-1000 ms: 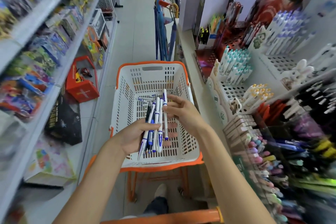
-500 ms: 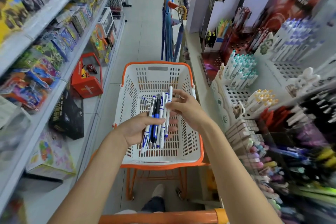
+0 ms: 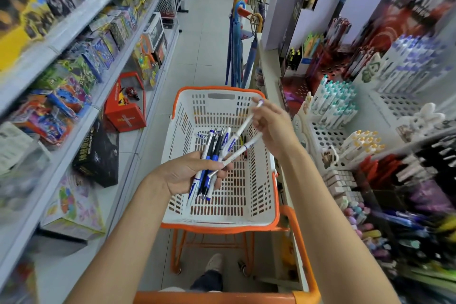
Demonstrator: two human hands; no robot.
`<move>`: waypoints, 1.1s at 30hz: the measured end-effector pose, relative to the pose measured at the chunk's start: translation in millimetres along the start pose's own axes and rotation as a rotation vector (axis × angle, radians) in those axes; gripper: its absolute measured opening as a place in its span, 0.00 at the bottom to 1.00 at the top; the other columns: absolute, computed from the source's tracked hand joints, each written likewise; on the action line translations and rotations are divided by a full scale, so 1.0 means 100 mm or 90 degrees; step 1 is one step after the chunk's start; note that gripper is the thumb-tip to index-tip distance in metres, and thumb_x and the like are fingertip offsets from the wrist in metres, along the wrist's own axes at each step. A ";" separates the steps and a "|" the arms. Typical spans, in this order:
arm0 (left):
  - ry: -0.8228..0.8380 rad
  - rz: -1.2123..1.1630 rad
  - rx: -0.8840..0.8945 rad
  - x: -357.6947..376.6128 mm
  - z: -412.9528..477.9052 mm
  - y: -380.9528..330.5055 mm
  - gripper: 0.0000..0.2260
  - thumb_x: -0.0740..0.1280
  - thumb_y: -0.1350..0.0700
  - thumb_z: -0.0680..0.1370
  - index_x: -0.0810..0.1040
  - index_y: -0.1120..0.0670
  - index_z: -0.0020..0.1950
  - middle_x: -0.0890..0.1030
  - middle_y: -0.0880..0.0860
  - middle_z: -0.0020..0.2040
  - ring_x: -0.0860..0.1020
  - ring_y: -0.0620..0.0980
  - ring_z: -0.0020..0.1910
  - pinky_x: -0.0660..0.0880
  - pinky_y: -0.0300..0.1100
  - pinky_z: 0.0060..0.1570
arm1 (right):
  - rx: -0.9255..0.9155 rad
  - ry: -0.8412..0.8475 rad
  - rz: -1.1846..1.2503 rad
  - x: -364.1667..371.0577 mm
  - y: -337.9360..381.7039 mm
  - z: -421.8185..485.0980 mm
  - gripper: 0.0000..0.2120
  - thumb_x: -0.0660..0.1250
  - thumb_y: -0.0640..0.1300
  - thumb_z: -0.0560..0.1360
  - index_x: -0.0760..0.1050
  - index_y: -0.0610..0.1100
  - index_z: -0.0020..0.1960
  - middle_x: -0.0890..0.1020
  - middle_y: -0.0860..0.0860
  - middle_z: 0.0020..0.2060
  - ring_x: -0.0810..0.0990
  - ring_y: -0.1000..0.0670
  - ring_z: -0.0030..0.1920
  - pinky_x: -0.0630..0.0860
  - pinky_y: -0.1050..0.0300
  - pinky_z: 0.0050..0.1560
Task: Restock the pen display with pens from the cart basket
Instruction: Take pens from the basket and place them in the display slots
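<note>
**Location.** The left hand point(image 3: 181, 176) holds a bundle of pens point(image 3: 210, 148) above the cart basket point(image 3: 246, 215). Its grip is closed around the lower halves of the barrels. The right hand point(image 3: 271, 123) has a narrow fingertip grip on the upper end of one white pen point(image 3: 242, 128). That pen's lower end lies against the bundle. A second white pen point(image 3: 237, 154) fans out below it. Whether the right hand also holds this one cannot be told. A few loose pens point(image 3: 243, 144) lie on the basket floor. The pen display point(image 3: 323, 133) stands on the shelf to the right, well apart from both hands.

**Handling.** The pens are judged light, rigid and smooth-barrelled.
- A loosely held bundle is likely to let single pens slide out lengthwise.
- Keep the left grip firm at mid-barrel.
- Take each single pen near one end with finger and thumb, so the opposite end is free to enter a display hole.

**Orientation.**
- Bundle: the long axes run roughly parallel, rising away from the person and slightly to the right.
- White pen: tilted more steeply to the right, upper end at the right fingertips.
- Which end is the tip is too blurred to confirm.
- The display stock stands near upright, so a pen probably needs turning towards vertical before it is put in.
</note>
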State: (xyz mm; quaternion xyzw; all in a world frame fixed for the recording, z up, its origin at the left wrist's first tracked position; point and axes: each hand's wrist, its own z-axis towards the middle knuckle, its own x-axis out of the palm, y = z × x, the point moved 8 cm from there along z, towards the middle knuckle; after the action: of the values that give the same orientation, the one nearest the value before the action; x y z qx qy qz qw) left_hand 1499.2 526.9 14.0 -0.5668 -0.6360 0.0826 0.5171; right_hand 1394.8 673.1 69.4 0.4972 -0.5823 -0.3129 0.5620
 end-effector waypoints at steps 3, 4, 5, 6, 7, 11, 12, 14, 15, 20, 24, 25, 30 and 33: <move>-0.037 -0.043 -0.004 -0.04 -0.01 0.02 0.09 0.66 0.68 0.76 0.79 0.65 0.56 0.83 0.59 0.44 0.78 0.47 0.34 0.79 0.39 0.33 | -0.080 -0.127 0.044 -0.19 0.21 0.04 0.04 0.66 0.31 0.77 0.76 0.37 0.51 0.80 0.46 0.38 0.77 0.55 0.35 0.74 0.63 0.40; -0.069 -0.072 0.009 -0.07 0.00 0.01 0.09 0.64 0.68 0.77 0.80 0.65 0.55 0.82 0.58 0.43 0.80 0.48 0.34 0.80 0.39 0.34 | -0.104 -0.157 0.022 -0.22 0.24 0.03 0.04 0.67 0.32 0.77 0.76 0.38 0.49 0.81 0.44 0.40 0.80 0.54 0.36 0.76 0.63 0.41; -0.105 -0.103 0.033 -0.10 0.03 0.00 0.09 0.63 0.68 0.78 0.79 0.65 0.55 0.83 0.59 0.43 0.81 0.49 0.35 0.81 0.40 0.35 | -0.123 -0.174 -0.016 -0.22 0.24 0.01 0.04 0.68 0.32 0.77 0.75 0.39 0.48 0.82 0.41 0.41 0.82 0.52 0.38 0.78 0.62 0.43; -0.141 -0.132 0.062 -0.12 0.07 -0.02 0.09 0.61 0.68 0.79 0.78 0.65 0.56 0.84 0.59 0.44 0.83 0.51 0.37 0.82 0.42 0.37 | -0.137 -0.176 -0.053 -0.18 0.22 -0.02 0.05 0.68 0.32 0.76 0.74 0.39 0.47 0.83 0.41 0.42 0.84 0.51 0.39 0.80 0.61 0.44; -0.175 -0.157 0.092 -0.14 0.11 -0.04 0.09 0.60 0.69 0.80 0.76 0.65 0.58 0.85 0.59 0.44 0.85 0.53 0.38 0.82 0.44 0.37 | -0.145 -0.168 -0.085 -0.13 0.17 -0.06 0.06 0.68 0.31 0.75 0.74 0.39 0.46 0.83 0.41 0.41 0.85 0.48 0.41 0.81 0.58 0.47; -0.264 -0.243 0.147 -0.23 0.25 -0.07 0.11 0.59 0.69 0.82 0.73 0.63 0.63 0.86 0.60 0.45 0.85 0.54 0.39 0.82 0.44 0.34 | -0.151 -0.099 -0.177 0.10 -0.16 -0.19 0.06 0.67 0.29 0.75 0.75 0.38 0.46 0.83 0.41 0.41 0.85 0.46 0.43 0.82 0.56 0.48; -0.281 -0.258 0.152 -0.29 0.29 -0.06 0.13 0.60 0.68 0.81 0.73 0.64 0.65 0.85 0.61 0.50 0.84 0.55 0.44 0.82 0.45 0.35 | -0.159 -0.086 -0.230 0.14 -0.24 -0.21 0.06 0.67 0.29 0.75 0.76 0.39 0.46 0.83 0.42 0.42 0.85 0.47 0.43 0.82 0.56 0.47; -0.325 -0.259 0.144 -0.40 0.32 -0.03 0.14 0.63 0.66 0.81 0.75 0.64 0.66 0.82 0.61 0.56 0.81 0.56 0.48 0.82 0.44 0.34 | -0.192 -0.065 -0.367 0.20 -0.34 -0.24 0.10 0.68 0.32 0.75 0.81 0.47 0.44 0.84 0.47 0.44 0.83 0.51 0.44 0.80 0.58 0.47; -0.339 -0.260 0.137 -0.44 0.34 -0.01 0.12 0.64 0.65 0.80 0.77 0.63 0.64 0.81 0.62 0.57 0.81 0.56 0.48 0.82 0.44 0.33 | -0.207 -0.047 -0.426 0.24 -0.37 -0.25 0.13 0.69 0.34 0.75 0.82 0.52 0.42 0.84 0.49 0.44 0.82 0.54 0.44 0.78 0.59 0.46; -0.345 -0.270 0.098 -0.51 0.42 0.04 0.08 0.62 0.62 0.83 0.75 0.62 0.60 0.81 0.60 0.51 0.82 0.52 0.43 0.80 0.46 0.38 | -0.180 0.055 -0.538 0.29 -0.53 -0.22 0.10 0.71 0.36 0.76 0.86 0.50 0.47 0.83 0.50 0.49 0.82 0.54 0.50 0.79 0.58 0.51; -0.314 -0.320 0.109 -0.47 0.47 0.01 0.07 0.60 0.63 0.83 0.77 0.61 0.52 0.81 0.56 0.47 0.81 0.51 0.46 0.78 0.45 0.46 | -0.138 0.119 -0.569 0.32 -0.68 -0.22 0.09 0.70 0.38 0.78 0.84 0.42 0.56 0.81 0.50 0.51 0.80 0.53 0.50 0.78 0.58 0.50; -0.311 -0.343 0.119 -0.47 0.48 -0.01 0.07 0.60 0.64 0.83 0.77 0.61 0.51 0.82 0.56 0.46 0.80 0.51 0.46 0.78 0.46 0.45 | -0.137 0.109 -0.570 0.32 -0.66 -0.24 0.08 0.70 0.41 0.78 0.85 0.44 0.54 0.80 0.51 0.50 0.79 0.54 0.48 0.76 0.59 0.48; -0.350 -0.369 0.194 -0.57 0.54 -0.07 0.07 0.60 0.64 0.83 0.78 0.60 0.51 0.84 0.55 0.44 0.81 0.50 0.46 0.78 0.45 0.42 | -0.126 0.043 -0.634 0.27 -0.65 -0.34 0.17 0.76 0.56 0.70 0.73 0.47 0.45 0.77 0.51 0.40 0.72 0.53 0.36 0.70 0.55 0.37; -0.367 -0.374 0.215 -0.58 0.56 -0.05 0.06 0.62 0.64 0.82 0.79 0.60 0.53 0.83 0.56 0.48 0.81 0.52 0.49 0.79 0.48 0.45 | -0.079 0.008 -0.607 0.20 -0.70 -0.35 0.19 0.77 0.52 0.71 0.71 0.45 0.49 0.80 0.49 0.39 0.80 0.48 0.37 0.78 0.50 0.39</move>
State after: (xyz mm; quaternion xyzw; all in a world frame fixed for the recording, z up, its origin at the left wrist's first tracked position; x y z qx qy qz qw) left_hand 1443.8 505.5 -40.4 -0.2235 -0.8656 0.1898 0.4058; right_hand 1447.0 639.6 17.9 0.6762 -0.2667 -0.5667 0.3878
